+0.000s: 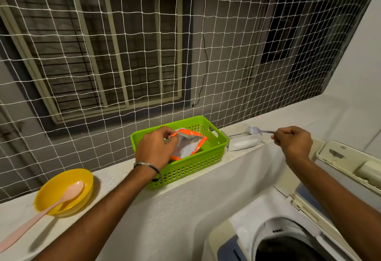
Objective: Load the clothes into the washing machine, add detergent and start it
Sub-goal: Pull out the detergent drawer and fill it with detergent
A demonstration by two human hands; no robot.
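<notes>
Left hand [155, 147]: it reaches into the green basket [214, 151] and its fingers [172, 134] pinch the top edge of the detergent pouch [190, 144], holding the mouth open.
Detergent pouch: orange and silver, it stands inside the basket, white powder visible inside.
Right hand [293, 142]: fingers closed around the handle of a small spoon [256, 130]; the spoon bowl carries white powder, above a white tray [244, 142] just beside the basket.
Ledge [115, 180]: it carries the basket, also a yellow bowl [82, 180] with a pink spoon [37, 215] lying in it.
Washing machine [274, 231]: below on the right, lid open, dark clothes [282, 248] in the drum.
Net [144, 54]: white mesh behind the ledge.
</notes>
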